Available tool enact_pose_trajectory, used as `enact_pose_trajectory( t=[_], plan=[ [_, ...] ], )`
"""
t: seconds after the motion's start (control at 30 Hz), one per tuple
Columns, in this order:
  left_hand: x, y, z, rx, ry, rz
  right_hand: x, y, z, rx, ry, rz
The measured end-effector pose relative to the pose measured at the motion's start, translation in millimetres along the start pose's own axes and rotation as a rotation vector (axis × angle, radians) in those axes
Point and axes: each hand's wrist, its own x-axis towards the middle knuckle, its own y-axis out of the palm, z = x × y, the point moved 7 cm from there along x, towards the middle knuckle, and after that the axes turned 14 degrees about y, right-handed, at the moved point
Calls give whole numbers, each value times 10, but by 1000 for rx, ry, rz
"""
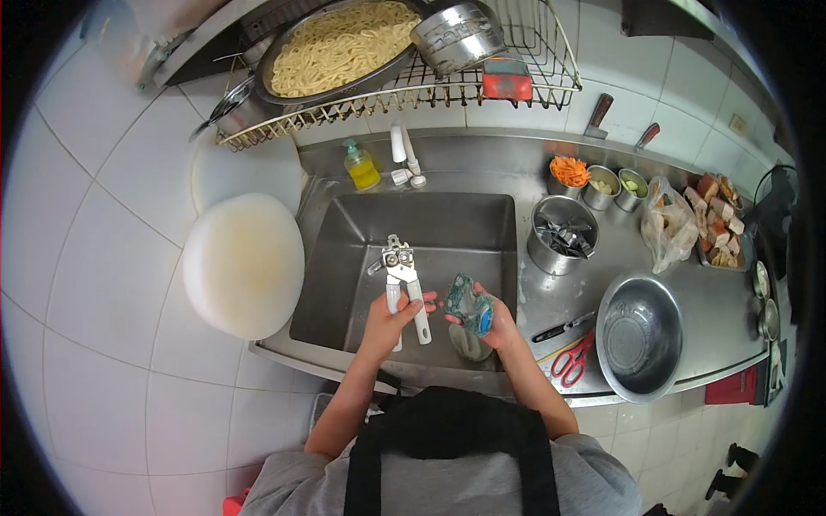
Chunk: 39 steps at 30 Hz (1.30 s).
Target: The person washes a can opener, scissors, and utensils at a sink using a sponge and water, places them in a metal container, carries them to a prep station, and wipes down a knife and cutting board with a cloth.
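Note:
My left hand (391, 322) is closed round the white handles of a can opener (400, 267), its metal head pointing away from me over the sink (353, 215). In my right hand (499, 322) is a green scouring pad (467, 303) with a bit of blue at its lower edge, wet or soapy-looking. The two hands are a short way apart, and the pad does not touch the can opener. A round, pale object (470, 344) lies at the sink's near side, partly hidden by my right hand.
A faucet (404, 155) and soap bottle (361, 165) stand behind the sink. On the right counter are a metal pot of utensils (563, 234), a large bowl (639, 338), a black-handled knife (564, 327) and red scissors (573, 359). A wire rack (533, 82) holds noodles (344, 47) overhead.

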Motion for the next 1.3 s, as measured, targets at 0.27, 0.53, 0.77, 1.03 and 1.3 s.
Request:
enact_pose_trajectory(
  t=[0.27,0.53,0.77,1.03,1.3],
  plan=[
    [-63,-89,587,621,-38,115,300,374,84,-541,-215,-378],
    [-100,-9,440,111,-183,185,141,673,300,-1089,-297,-308],
    [-102,-19,266,21,-270,140,-172,370,709,-1298,-585,-556],
    [-56,240,433,300,-73,210,-45,1194,514,-1525,-824,-537],
    [-157,177,226,219,-240,148,273,508,630,-617,-300,-327]
  ],
)
